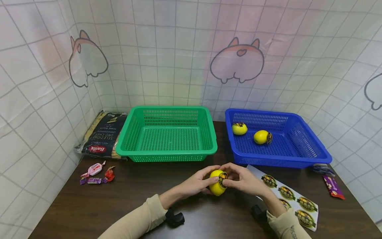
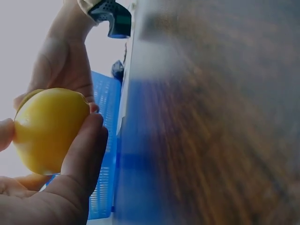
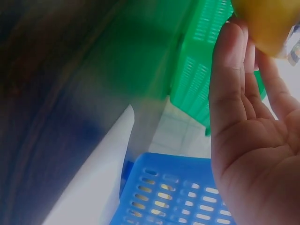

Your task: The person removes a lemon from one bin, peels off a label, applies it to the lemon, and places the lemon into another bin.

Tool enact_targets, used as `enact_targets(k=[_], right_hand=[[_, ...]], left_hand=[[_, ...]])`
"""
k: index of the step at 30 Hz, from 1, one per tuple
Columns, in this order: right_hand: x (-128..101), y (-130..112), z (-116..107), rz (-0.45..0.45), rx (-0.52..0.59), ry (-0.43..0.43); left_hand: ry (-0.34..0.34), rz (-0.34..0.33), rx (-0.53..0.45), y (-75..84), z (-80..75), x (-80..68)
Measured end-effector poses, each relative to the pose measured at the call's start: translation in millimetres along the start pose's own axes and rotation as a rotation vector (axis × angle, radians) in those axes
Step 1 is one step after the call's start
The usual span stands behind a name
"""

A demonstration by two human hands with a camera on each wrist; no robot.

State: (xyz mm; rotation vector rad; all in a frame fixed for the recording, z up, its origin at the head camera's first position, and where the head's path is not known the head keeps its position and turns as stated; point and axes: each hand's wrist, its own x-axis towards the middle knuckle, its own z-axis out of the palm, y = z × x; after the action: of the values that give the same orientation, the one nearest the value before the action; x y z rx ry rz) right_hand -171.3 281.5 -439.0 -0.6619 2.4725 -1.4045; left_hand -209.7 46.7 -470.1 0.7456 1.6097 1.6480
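Note:
Over the front middle of the table, my left hand (image 1: 194,183) holds a yellow lemon (image 1: 217,190), thumb across its near face and fingers round the far side. A round black and gold sticker (image 1: 222,179) lies on the lemon's right side. My right hand (image 1: 247,181) pinches at this sticker, thumb on its lower edge and a fingertip near its top. In the left wrist view the lemon (image 2: 51,131) sits between both hands. The right wrist view shows the sticker (image 3: 294,49) edge standing off the lemon.
A sheet of round stickers (image 1: 293,198) lies under my right forearm. Behind are a green basket (image 1: 167,152) and a blue basket (image 1: 277,161) with two stickered lemons (image 1: 262,136). A pasta bag (image 1: 104,134) and wrapped candies (image 1: 95,169) lie left; a purple wrapper (image 1: 332,186) lies right.

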Motion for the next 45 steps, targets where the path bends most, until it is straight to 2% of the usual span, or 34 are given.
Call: enact_targets(k=[9,19,27,33,39,42,45], right_hand=[[0.7,-9.5,5.4,-0.011,-0.033,-0.058],[-0.3,-8.4,7.4,-0.008,-0.029,-0.061],[1.2,-14.8,-1.7,0.010,0.015,-0.023],[-4.1,-30.5,-29.6,0.043,-0.039,0.080],[-2.2,-51.1,-82.3,0.039,-0.200,0.241],[7.3,-55.7,-113.1,0.059,-0.188,0.288],[22.7,-54.6,-140.8,0.137,-0.149,0.292]], left_hand=[[0.038,-0.020,0.011,2.4,4.2,0.7],[0.028,-0.023,0.006,4.2,4.4,-1.2],[0.043,-0.004,-0.062,6.8,1.1,2.7],[0.095,-0.024,-0.108,9.8,-0.3,5.1],[0.098,-0.010,-0.105,8.0,4.0,12.3],[0.117,0.000,-0.097,9.8,8.0,18.9],[0.150,0.003,-0.099,14.0,11.7,27.9]])
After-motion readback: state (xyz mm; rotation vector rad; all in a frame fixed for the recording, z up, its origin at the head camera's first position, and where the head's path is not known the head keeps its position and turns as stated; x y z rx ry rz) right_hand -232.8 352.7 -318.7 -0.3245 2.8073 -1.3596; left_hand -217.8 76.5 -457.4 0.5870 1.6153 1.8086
